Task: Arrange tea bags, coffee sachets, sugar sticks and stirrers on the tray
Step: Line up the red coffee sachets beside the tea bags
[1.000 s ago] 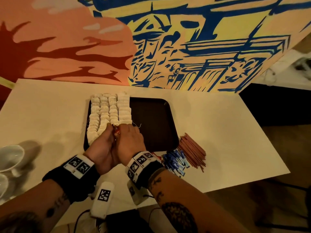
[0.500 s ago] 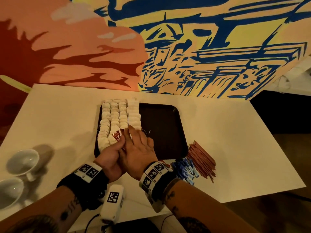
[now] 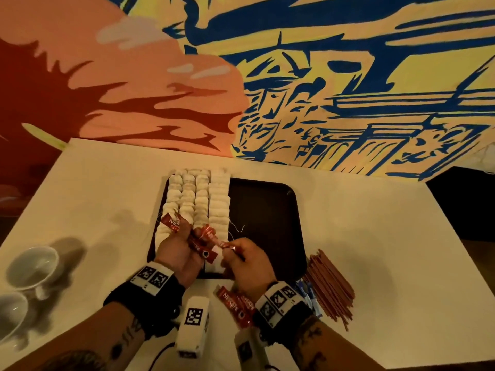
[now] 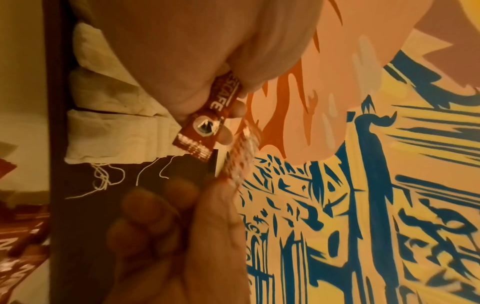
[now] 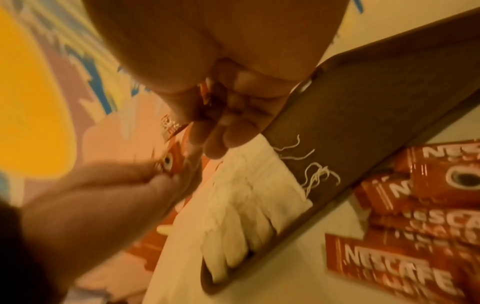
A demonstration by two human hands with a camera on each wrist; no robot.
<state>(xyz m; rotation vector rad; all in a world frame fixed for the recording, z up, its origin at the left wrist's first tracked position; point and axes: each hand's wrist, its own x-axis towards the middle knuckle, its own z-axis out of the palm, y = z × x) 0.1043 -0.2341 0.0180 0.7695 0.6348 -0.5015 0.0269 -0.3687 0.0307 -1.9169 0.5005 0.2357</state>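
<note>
Both hands (image 3: 211, 253) grip coffee sachets (image 3: 199, 241) above tray (image 3: 267, 210), seemingly.

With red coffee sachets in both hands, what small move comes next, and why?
Probably lay the right hand's sachet on the tray's bare right half, beside the tea bags: only tea bags fill the tray, and the left hand holds more sachets.

Dim, warm amber light, soft throughout.
The cups (image 3: 29, 266) throw shadows rightward on the counter (image 3: 375, 236); both wrist views are blurred up close, and the head view bends at its edges.
</note>
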